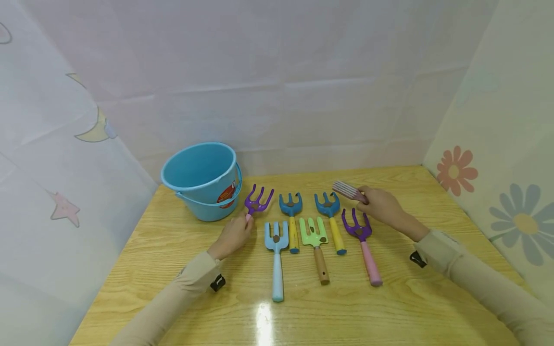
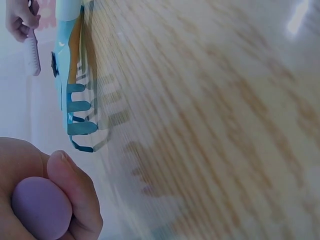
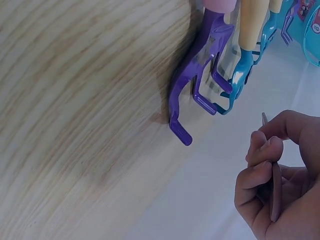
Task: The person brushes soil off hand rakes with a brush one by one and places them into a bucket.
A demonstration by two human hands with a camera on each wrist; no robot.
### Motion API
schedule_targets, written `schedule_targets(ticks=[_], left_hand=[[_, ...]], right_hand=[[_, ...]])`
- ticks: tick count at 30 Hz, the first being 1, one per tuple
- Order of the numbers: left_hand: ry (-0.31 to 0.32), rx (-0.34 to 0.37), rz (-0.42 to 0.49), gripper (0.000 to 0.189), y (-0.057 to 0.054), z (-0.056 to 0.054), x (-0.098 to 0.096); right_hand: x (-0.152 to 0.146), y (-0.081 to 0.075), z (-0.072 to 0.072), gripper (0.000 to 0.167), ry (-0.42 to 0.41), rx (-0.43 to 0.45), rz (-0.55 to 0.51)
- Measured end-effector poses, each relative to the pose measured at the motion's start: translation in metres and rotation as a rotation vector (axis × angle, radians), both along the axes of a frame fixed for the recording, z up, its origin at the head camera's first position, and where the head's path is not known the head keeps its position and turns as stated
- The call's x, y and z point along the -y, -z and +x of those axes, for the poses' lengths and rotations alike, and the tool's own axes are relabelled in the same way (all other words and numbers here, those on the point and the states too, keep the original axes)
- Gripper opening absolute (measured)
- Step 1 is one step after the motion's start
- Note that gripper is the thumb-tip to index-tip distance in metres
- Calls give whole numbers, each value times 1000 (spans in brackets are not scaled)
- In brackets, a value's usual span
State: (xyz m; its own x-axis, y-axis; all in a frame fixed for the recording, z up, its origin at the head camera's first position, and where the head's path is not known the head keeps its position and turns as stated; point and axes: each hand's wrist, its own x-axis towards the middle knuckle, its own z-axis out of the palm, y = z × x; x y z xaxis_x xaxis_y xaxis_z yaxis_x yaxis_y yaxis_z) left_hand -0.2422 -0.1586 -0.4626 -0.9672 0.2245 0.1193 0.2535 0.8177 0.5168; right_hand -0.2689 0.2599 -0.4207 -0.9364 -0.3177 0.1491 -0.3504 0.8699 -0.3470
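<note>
My left hand [image 1: 233,236] grips the pink handle of a purple garden hand fork [image 1: 256,205], beside the bucket, with the tines pointing away. In the left wrist view the round handle end [image 2: 42,208] shows inside the curled fingers. My right hand [image 1: 384,207] holds a small brush [image 1: 345,189] by its brown handle, above the far right of the tools, its striped bristle head pointing left. Just below that hand lies another purple fork [image 1: 358,231] with a brown spot on its head. In the right wrist view the fingers [image 3: 257,175] are curled round the thin handle.
A blue bucket [image 1: 203,187] stands at the back left of the wooden table [image 1: 242,312]. Between the hands lie a light blue fork [image 1: 277,264], a green fork [image 1: 314,235] and two blue forks with yellow handles [image 1: 294,235], all with brown spots. Cloth walls [image 1: 281,96] enclose the table.
</note>
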Motion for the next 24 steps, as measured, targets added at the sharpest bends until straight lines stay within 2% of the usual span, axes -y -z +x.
schedule_targets(ticks=[11,24], left_hand=[[-14,9,-4,20,1,-1,1],[-8,-7,8,22,-3,1,-2]], right_hand=[[11,-1,1,38,-28,19,-20],[31,-6,2,36,-67,36,-50]])
